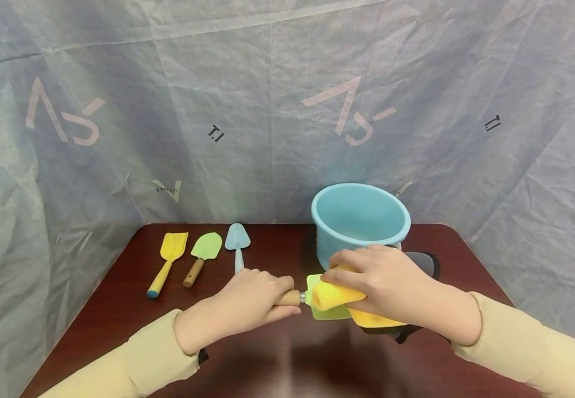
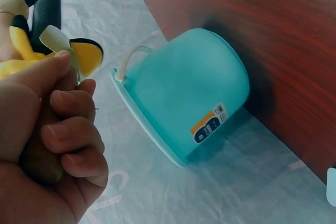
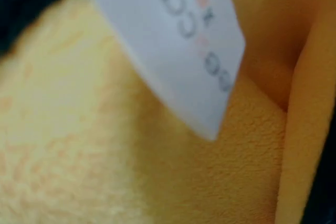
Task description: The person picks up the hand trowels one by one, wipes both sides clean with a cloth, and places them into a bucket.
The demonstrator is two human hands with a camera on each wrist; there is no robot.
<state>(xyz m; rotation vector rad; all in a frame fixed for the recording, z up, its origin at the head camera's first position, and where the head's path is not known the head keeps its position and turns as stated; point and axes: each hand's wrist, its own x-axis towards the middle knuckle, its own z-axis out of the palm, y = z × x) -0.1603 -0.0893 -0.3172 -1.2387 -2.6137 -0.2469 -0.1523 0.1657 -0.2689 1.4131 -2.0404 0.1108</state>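
Observation:
My left hand (image 1: 247,301) grips the wooden handle of a small garden trowel (image 1: 289,298) with a light green blade, held above the table. In the left wrist view its fingers curl round that handle. My right hand (image 1: 386,276) holds a yellow cloth (image 1: 334,297) with a dark grey back against the blade, which it partly covers. Up close in the right wrist view, the yellow cloth (image 3: 63,140) fills the picture, with a white printed label (image 3: 184,51) on it; no fingers can be made out there.
Behind the right hand stands a light blue bucket (image 1: 334,243) with a white handle seen in the left wrist view. A yellow hand shovel (image 1: 172,247), a green trowel (image 1: 207,246) and a light blue trowel (image 1: 238,237) lie on the left of the dark red table (image 1: 113,309). Grey sheeting hangs around it.

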